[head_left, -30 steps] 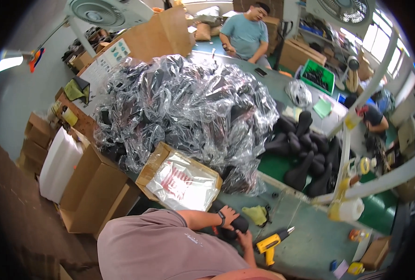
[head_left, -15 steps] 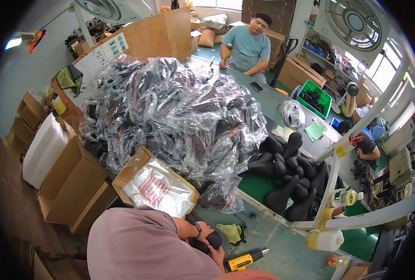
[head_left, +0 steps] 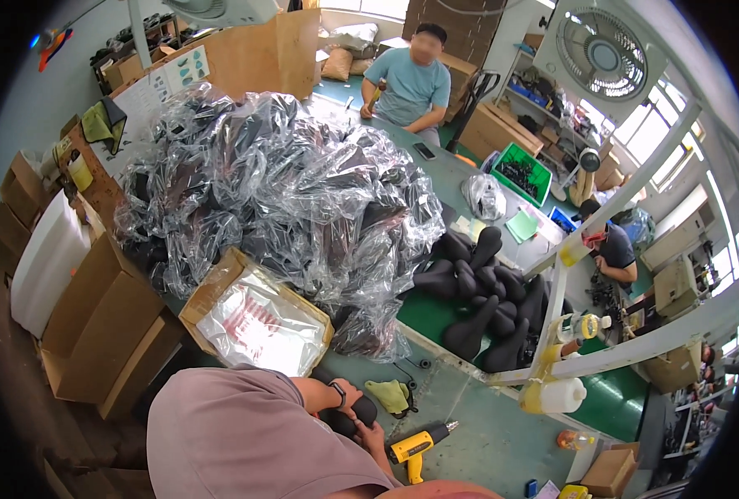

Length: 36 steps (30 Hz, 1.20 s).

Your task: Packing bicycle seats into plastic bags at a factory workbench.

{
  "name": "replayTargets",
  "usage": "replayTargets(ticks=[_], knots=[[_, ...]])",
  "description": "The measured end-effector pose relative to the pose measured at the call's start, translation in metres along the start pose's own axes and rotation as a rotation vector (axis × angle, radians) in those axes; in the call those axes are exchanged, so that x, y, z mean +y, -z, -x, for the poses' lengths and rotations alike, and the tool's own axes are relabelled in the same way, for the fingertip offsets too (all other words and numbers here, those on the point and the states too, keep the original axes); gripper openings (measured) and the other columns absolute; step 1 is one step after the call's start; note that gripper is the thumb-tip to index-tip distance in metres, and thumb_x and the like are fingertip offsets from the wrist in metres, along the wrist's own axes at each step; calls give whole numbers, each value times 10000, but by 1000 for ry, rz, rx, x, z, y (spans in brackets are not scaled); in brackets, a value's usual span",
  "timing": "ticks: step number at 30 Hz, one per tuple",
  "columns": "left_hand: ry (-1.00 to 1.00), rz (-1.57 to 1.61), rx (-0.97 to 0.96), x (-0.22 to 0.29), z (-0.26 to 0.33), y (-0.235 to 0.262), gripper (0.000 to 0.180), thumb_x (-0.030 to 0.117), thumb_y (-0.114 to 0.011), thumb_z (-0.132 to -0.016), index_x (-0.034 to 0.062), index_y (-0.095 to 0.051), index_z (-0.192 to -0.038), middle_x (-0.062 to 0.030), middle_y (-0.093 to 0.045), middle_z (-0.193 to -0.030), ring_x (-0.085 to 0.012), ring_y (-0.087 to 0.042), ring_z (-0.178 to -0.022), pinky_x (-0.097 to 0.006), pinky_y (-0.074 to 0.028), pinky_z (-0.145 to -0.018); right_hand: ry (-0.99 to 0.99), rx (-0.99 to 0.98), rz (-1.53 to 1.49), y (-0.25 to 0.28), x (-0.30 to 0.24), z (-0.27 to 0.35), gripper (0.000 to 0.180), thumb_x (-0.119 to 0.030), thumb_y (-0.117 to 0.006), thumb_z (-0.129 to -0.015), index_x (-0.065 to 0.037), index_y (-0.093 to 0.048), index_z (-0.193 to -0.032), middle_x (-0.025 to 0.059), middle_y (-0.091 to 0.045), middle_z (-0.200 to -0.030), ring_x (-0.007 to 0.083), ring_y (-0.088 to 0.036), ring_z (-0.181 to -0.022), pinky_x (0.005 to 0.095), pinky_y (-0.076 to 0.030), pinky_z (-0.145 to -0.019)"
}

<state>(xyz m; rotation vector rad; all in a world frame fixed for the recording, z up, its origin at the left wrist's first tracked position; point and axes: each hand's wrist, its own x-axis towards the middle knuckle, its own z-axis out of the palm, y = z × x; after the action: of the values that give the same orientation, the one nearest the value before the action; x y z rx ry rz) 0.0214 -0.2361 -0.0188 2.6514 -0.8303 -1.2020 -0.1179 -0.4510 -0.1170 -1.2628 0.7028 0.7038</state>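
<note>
A black bicycle saddle (head_left: 366, 408) sits low in front of me at the bench edge, partly hidden by my arm and shirt. My left hand (head_left: 349, 397), with a dark watch on its wrist, grips the saddle from above. From the near side, my right hand (head_left: 371, 437) holds the same saddle, its fingers curled against the cover. Just right of my hands lies a yellow heat gun (head_left: 418, 444), its metal nozzle pointing away to the right. A crumpled green cloth (head_left: 389, 396) rests beyond the saddle.
Plastic-wrapped saddles (head_left: 303, 191) form a large heap ahead. An open carton (head_left: 188, 313) with plastic bags stands left of my hands. Bare black saddles (head_left: 477, 324) are piled to the right, near a white frame post (head_left: 544, 358) with bottles. A person (head_left: 411, 83) sits across the bench.
The view has shifted, so the bench and everything on it appear farther left and slightly higher. Both hands stay on the saddle; the heat gun remains lying beside them.
</note>
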Motion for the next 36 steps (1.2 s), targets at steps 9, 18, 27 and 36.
replayTargets(ticks=[9,18,27,36], knots=[[-21,-14,-150,-13,-10,0,993,782,-840,-797,148,-646,-1537,-190,-731,-1449,-392,-723,-1317,-520,-579,-1091,61,101,288,-34,-44,32,570,-265,-996,-862,-30,-680,-1273,76,-751,-1058,218,-728,-814,368,-589,-599],[156,12,-15,-3,-14,-21,864,686,-882,-821,160,-680,-1476,-104,-775,-1382,-339,-763,-1258,-542,-569,-1025,59,128,313,-26,-41,8,616,-288,-1028,-809,27,-712,-1233,121,-778,-1030,233,-744,-774,380,-596,-577],[31,68,70,-19,-17,-2,773,643,-886,-839,167,-689,-1416,-101,-786,-1330,-346,-773,-1215,-533,-593,-995,250,358,411,-27,-20,-14,647,-314,-1051,-728,61,-725,-1144,189,-810,-1029,258,-775,-878,432,-636,-799],[-32,48,22,-15,-12,2,874,732,-820,-861,152,-660,-1495,-152,-755,-1399,-365,-740,-1273,-511,-595,-1064,245,258,311,-14,16,-24,628,-283,-1026,-801,10,-720,-1265,103,-794,-1051,215,-766,-897,381,-638,-738]])
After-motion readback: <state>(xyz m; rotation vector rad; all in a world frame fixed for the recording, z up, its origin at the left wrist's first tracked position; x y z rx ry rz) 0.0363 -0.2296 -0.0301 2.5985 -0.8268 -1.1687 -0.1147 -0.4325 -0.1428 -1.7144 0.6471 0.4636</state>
